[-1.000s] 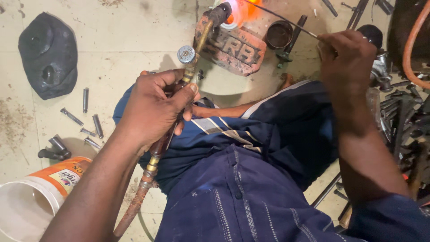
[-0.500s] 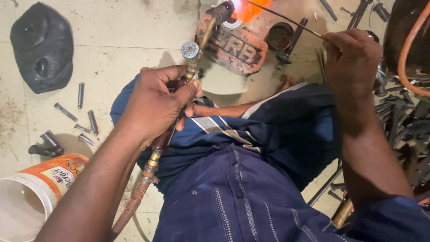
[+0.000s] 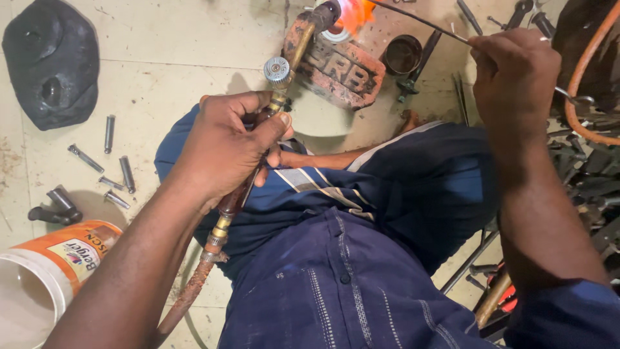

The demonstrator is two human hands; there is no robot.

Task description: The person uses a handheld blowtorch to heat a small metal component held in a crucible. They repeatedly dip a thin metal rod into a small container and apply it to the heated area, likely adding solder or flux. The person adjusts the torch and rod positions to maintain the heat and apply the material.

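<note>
Nearest the camera lie the person's dark blue trousers (image 3: pixel 336 284), coarse cloth with pale stitching, and a striped blue shirt hem above them. At lower left a white plastic bucket (image 3: pixel 39 284) with an orange label lies tilted on the pale, stained floor (image 3: pixel 168 39).

The left hand (image 3: pixel 223 148) is curled fully round the dark grip of a brass torch (image 3: pixel 258 139), thumb laid along its top. A worn reddish hose (image 3: pixel 187 297) runs from the torch's base toward the camera. A ribbed metal knob (image 3: pixel 278 70) sits on the stem just past the fingers.

The right hand (image 3: pixel 513 81) pinches a thin wire rod (image 3: pixel 420 21) between closed fingertips, the rod slanting up-left toward the flame.

Short steel pins (image 3: pixel 110 132) lie scattered to the left, beside a lumpy black cover (image 3: pixel 55 64).

Farthest off, the torch tip meets an orange flame (image 3: pixel 355 13) over a rough reddish brick (image 3: pixel 336 68). A round rusty cup (image 3: pixel 403 55) stands just right of it.
</note>
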